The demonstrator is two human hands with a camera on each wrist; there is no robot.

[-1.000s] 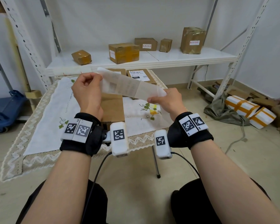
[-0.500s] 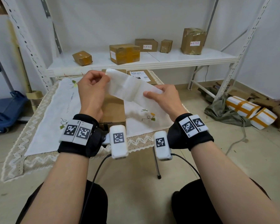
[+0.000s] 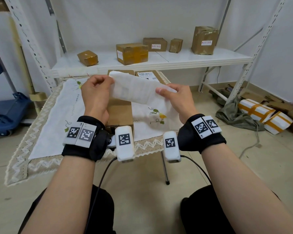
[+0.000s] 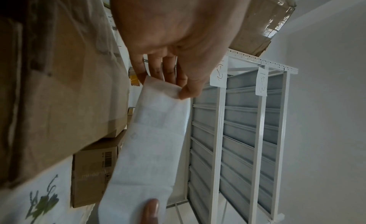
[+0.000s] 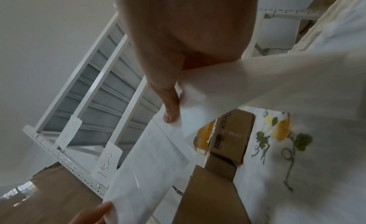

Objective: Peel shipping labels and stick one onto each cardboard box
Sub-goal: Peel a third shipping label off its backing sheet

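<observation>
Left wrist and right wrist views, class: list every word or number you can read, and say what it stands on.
"15-2": first white paper tag on the white metal rack.
"15-3": second white paper tag beside it.
"mi.com", upside down, probably: brown cardboard box on the table.
White label strip pinched by left hand and right hand: print too faint to read.

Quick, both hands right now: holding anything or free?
Left hand: pinches one end of the label strip.
Right hand: pinches the strip's other end, thumb on top.
</observation>
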